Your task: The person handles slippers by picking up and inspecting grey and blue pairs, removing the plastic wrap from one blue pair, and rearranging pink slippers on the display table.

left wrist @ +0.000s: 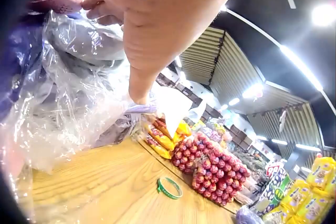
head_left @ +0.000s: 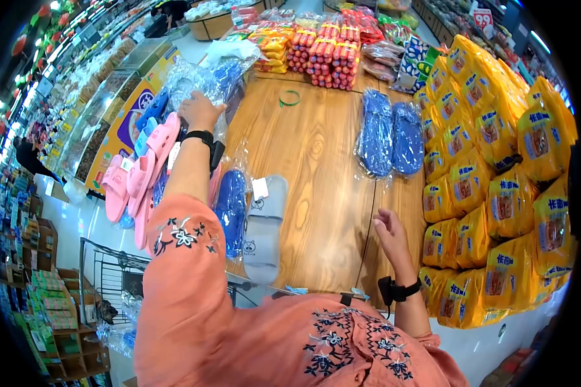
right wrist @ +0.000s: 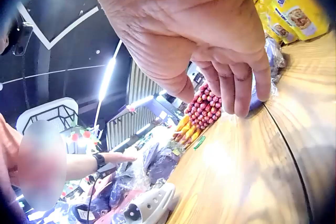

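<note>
Head view, left hand (head_left: 200, 111), grip unclear

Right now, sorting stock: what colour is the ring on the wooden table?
Green ring, clearest in the left wrist view.

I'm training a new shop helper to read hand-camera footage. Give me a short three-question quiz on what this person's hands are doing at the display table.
1. True or false: the right hand holds a grey slipper.
2. What does the left hand grip? A) a yellow snack pack B) the plastic-wrapped slippers C) a bundle of red sausages
3. Fill in: the small ring lying on the wooden table is ____ in colour.

Key
1. False: it hovers above the table, fingers relaxed, holding nothing.
2. B
3. green
</note>
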Demonstrator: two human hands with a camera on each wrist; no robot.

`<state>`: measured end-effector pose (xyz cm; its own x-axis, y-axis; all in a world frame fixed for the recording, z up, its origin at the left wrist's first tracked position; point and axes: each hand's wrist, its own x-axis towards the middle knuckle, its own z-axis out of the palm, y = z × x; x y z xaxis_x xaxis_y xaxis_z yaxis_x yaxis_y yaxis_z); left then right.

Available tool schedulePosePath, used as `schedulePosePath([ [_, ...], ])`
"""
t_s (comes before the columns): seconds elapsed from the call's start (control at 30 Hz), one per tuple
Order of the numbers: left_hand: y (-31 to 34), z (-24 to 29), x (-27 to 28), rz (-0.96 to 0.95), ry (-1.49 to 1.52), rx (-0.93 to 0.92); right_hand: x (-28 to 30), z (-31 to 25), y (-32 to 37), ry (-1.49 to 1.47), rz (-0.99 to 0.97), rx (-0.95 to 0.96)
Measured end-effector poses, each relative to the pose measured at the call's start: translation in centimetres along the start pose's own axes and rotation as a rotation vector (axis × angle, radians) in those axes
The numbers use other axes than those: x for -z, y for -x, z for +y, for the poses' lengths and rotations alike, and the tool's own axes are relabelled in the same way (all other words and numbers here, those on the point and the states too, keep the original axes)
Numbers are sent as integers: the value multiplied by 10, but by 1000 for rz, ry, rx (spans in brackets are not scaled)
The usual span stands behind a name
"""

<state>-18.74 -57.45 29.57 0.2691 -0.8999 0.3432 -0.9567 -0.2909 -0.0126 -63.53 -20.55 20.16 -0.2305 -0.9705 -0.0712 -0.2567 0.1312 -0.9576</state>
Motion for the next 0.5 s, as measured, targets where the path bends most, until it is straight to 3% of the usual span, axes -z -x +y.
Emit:
schedulePosePath([
  [0.3, -73, -18, -34, -172, 165, 197, 0, 19, -4, -78, -17, -111],
  [0.33, -61, -9, -12, -191, 72, 185, -2, 22, -6, -79, -26, -118],
  [0.5, -101, -15, -56, -302, -85, 41, -14, 14, -11, -122, -92, -154],
])
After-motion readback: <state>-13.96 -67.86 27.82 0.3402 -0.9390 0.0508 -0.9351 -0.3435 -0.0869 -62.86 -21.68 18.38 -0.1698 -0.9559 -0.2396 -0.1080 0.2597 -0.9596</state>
